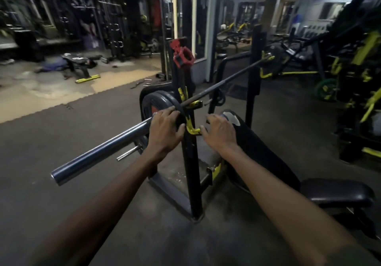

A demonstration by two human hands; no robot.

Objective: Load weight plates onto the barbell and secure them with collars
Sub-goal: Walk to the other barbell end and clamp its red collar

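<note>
The barbell rests across yellow hooks on a black rack, its chrome sleeve (92,154) pointing toward me at lower left and its thin shaft (226,80) running off to the upper right. A black weight plate (158,100) sits on the sleeve against the near upright (189,162). My left hand (165,129) lies over the sleeve with its fingers curled on the plate's rim. My right hand (220,131) hovers on the other side of the upright beside a yellow hook (192,129), fingers spread and holding nothing. A red collar (183,56) sits on top of the upright. A dark plate (274,57) shows at the far end.
The inclined bench pad (257,148) and its seat (338,191) lie to the right of the upright. A short chrome storage peg (128,152) sticks out below the sleeve. A green plate (325,89) and yellow-black machines stand at the right. Another bench stands far left.
</note>
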